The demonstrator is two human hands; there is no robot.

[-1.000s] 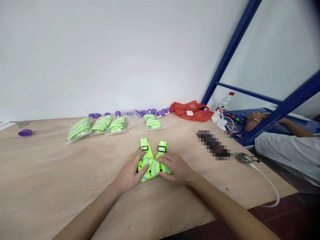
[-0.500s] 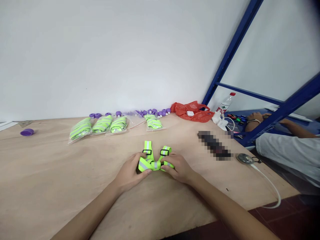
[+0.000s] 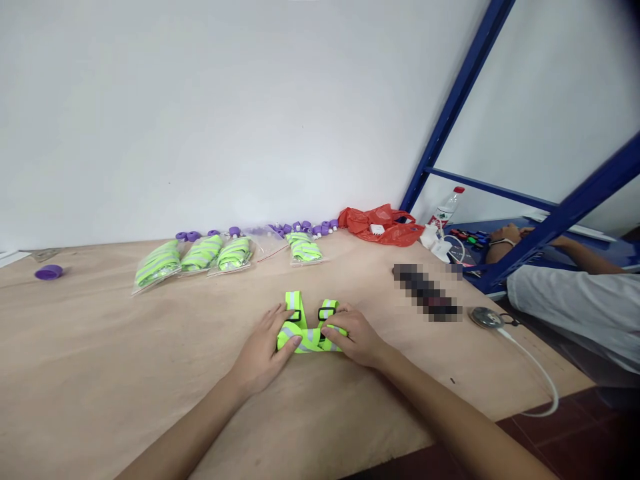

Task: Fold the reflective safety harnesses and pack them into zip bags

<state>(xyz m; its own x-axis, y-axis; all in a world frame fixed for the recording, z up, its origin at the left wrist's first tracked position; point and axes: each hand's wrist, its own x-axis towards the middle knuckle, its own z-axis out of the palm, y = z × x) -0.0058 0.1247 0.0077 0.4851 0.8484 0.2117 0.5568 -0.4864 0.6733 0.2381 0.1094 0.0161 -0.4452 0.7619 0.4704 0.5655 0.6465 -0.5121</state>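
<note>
A yellow-green reflective strap bundle (image 3: 310,339) lies on the wooden table, with two strap loops and black buckles pointing away from me. My left hand (image 3: 265,343) grips its left end, thumb on top of the folded band and fingers along the far side. At the right end, my right hand (image 3: 355,335) pinches the band between thumb and fingers. Farther back stand several clear bags of similar straps, one of them (image 3: 159,264) at the left and another (image 3: 304,248) nearer the middle.
Purple rolls (image 3: 300,227) line the wall beside a red plastic bag (image 3: 383,225). A purple ring (image 3: 49,272) lies far left. To the right are a pixelated dark object (image 3: 425,290), a round cabled device (image 3: 486,317), a bottle (image 3: 447,205), a blue frame and another person's arms.
The strap bundle's front band is now flatter and straighter, and its loops sit slightly nearer to me. Both hands still hold it. The view has shifted slightly.
</note>
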